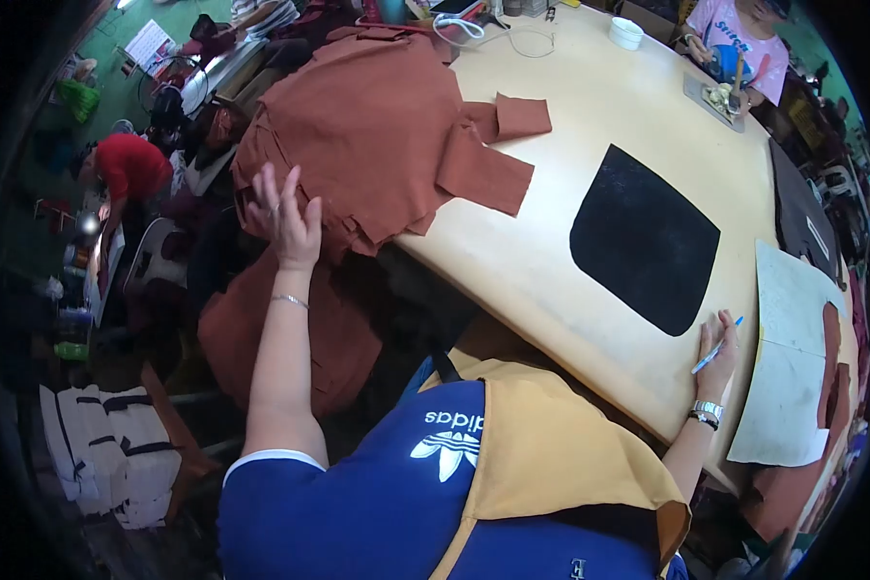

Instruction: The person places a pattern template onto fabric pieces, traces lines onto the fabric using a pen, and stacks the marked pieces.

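My left hand (288, 217) is spread, palm side over the lower left edge of a large pile of rust-brown fabric (367, 126), with nothing gripped in it. Several loose brown pieces stick out from the pile's right side. At the right, my right hand (717, 350) holds a blue and white pen (708, 360) and rests on the pale table (551, 261). Just above that hand lies a flat black panel (645, 237) with rounded lower corners.
Pale pattern sheets (788, 358) lie right of my right hand, over brown fabric. A white bowl (625, 34) and a cable are at the far edge. One person sits at the far right with a small board (713, 102); another in red (133, 166) bends at the left.
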Demonstrator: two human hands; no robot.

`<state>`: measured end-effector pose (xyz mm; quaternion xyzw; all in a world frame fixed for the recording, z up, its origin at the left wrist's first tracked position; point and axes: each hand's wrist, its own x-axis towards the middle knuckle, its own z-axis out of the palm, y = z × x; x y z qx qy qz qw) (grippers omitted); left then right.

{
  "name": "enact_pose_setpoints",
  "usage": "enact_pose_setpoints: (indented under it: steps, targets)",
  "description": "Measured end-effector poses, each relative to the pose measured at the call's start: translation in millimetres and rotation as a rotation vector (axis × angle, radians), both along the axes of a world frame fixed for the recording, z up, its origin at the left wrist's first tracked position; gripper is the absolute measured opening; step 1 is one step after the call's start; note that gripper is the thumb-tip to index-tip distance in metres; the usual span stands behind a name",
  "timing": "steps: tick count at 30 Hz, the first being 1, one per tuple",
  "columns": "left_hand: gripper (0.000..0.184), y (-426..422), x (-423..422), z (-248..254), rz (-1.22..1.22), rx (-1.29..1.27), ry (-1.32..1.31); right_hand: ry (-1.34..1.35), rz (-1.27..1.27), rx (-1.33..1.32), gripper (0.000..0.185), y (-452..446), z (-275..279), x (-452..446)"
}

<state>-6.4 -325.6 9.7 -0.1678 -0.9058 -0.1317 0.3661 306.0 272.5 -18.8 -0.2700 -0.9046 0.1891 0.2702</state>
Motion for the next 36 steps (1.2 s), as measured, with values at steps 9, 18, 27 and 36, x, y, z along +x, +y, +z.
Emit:
enact_pose_setpoints:
  steps: [9, 18, 27, 36]
  targets:
    - [0.088, 32, -87, 25, 0.213, 0.212, -0.288, 0.009, -0.02, -0.001, 0.036, -3, 6, 1]
    - [0.072, -2, -107, 41, 0.301, 0.316, -0.323, 0.027, -0.012, -0.055, 0.038, -1, 4, 0]
    - [0.037, -5, -75, 65, 0.307, 0.187, -0.501, 0.034, -0.009, -0.072, 0.038, 1, 1, -1]
    - [0.049, 19, -38, 56, 0.34, 0.134, -0.513, 0.048, -0.004, -0.066, 0.037, 2, -1, 0]
